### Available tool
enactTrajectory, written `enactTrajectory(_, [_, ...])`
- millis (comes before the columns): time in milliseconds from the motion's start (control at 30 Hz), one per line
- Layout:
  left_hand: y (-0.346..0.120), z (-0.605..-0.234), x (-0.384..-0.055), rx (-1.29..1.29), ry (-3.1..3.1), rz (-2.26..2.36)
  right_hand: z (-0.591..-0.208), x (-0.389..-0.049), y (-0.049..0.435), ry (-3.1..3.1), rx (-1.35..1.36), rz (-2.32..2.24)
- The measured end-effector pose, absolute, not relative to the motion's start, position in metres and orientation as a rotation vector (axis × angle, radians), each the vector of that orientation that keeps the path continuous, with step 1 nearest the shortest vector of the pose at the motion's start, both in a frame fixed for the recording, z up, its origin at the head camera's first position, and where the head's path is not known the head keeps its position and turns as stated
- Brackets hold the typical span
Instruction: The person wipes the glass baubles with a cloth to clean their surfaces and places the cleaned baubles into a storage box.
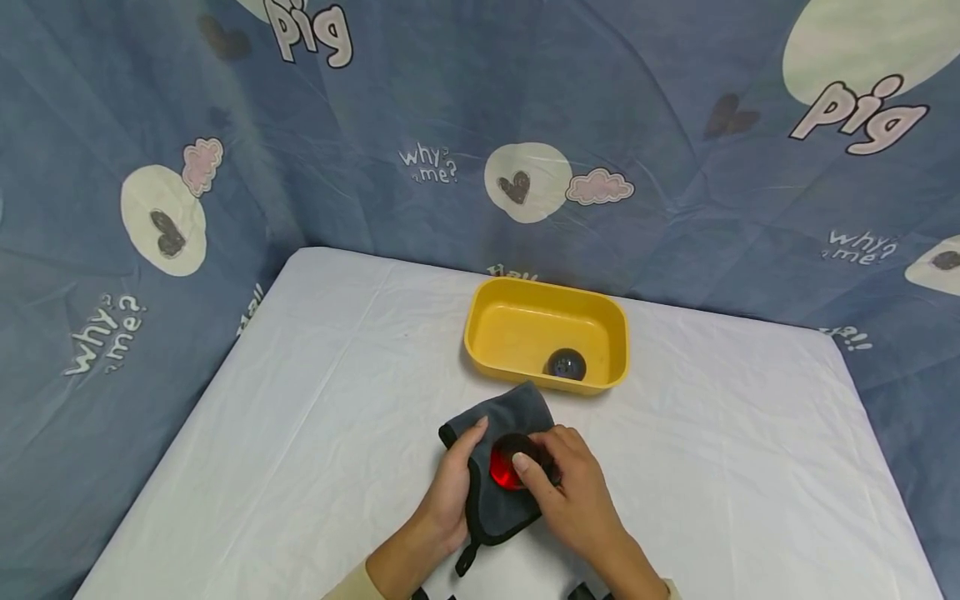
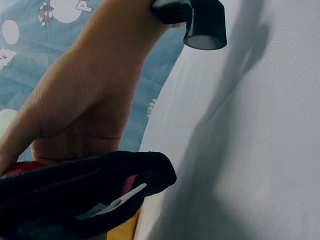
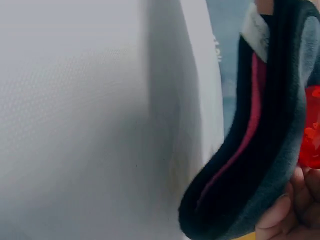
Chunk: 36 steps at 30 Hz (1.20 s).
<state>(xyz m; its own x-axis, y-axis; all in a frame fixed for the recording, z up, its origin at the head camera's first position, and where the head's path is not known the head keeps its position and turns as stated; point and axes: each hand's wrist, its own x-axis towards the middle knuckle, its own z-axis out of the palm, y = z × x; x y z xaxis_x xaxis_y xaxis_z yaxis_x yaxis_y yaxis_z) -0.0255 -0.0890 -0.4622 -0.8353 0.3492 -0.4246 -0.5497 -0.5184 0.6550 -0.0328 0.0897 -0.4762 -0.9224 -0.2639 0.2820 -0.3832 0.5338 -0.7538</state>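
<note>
My left hand (image 1: 450, 492) holds a folded dark grey cloth (image 1: 510, 517) with black edging and a hanging loop, its thumb lying over the near face. On that cloth sits a round, glossy, see-through red thing (image 1: 504, 468) with a dark upper part. My right hand (image 1: 573, 487) pinches it from the right between thumb and fingers. In the right wrist view its red side (image 3: 313, 132) shows beside the cloth fold (image 3: 280, 150). The left wrist view has the cloth (image 2: 100, 180) below my left hand (image 2: 85, 100), with a pale tag inside the fold.
Just beyond the cloth stands a yellow rectangular tub (image 1: 487, 367). A dark shiny ball (image 1: 566, 364) lies in its near right corner. White fabric covers the table (image 1: 315, 450), and a blue printed curtain (image 1: 360, 108) hangs along the back and sides.
</note>
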Motion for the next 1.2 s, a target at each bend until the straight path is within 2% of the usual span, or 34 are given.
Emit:
enactTrajectory(233, [-0.094, -0.466, -0.021, -0.342, 1.179, 2.317, -0.467, -0.033, 0.097, -2.737, 0.382, 1.779])
enactTrajectory(533, [-0.101, -0.466, -0.024, -0.346, 1.194, 2.337, -0.458, -0.039, 0.109, -2.533, 0.514, 2.452])
enactTrajectory(700, [-0.102, -0.465, -0.024, -0.336, 1.189, 2.339, -0.457, -0.039, 0.112, -2.378, 0.457, 2.713])
enactTrajectory(1200, [-0.103, -0.466, -0.023, -0.317, 1.121, 2.355, -0.452, -0.041, 0.117, -2.24, 0.082, 2.876])
